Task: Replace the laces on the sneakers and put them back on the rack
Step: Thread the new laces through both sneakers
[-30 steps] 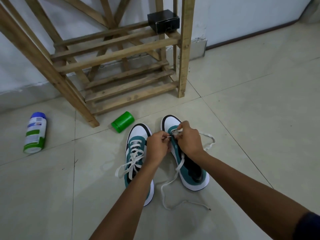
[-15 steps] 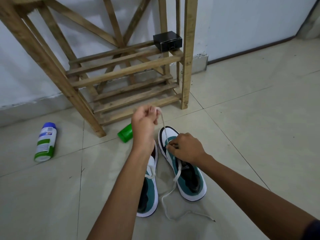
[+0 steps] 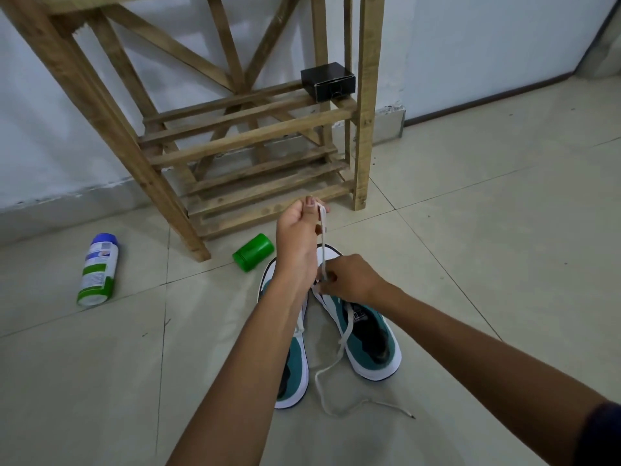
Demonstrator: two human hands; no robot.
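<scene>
1. The left hand [image 3: 297,230] is raised above the toe of the right sneaker [image 3: 361,326], pinching one end of the white lace [image 3: 323,245] between thumb and fingers; the lace runs taut from that pinch down to the eyelets.
2. The right hand [image 3: 353,279], just below and right of the left hand, rests on the forefoot of this sneaker, its fingers curled at the lace where it enters the lowest eyelets; whether they grip the lace or the eyelet edge cannot be told.
3. The lace's other end [image 3: 339,351] trails back from under the right hand, over the open throat and onto the floor tiles [image 3: 470,264] near the person.
4. The left sneaker [image 3: 295,368], beneath the left forearm, lies touching or almost touching its partner.
5. The wooden rack [image 3: 255,136] stands beyond the left hand.
6. Handling, as judged: the lace is light, limp and flat, and prone to twist; it is best held close to its stiffened tip for threading. The sneaker is light and will slide on tile, so it needs steadying near the eyelets.
</scene>
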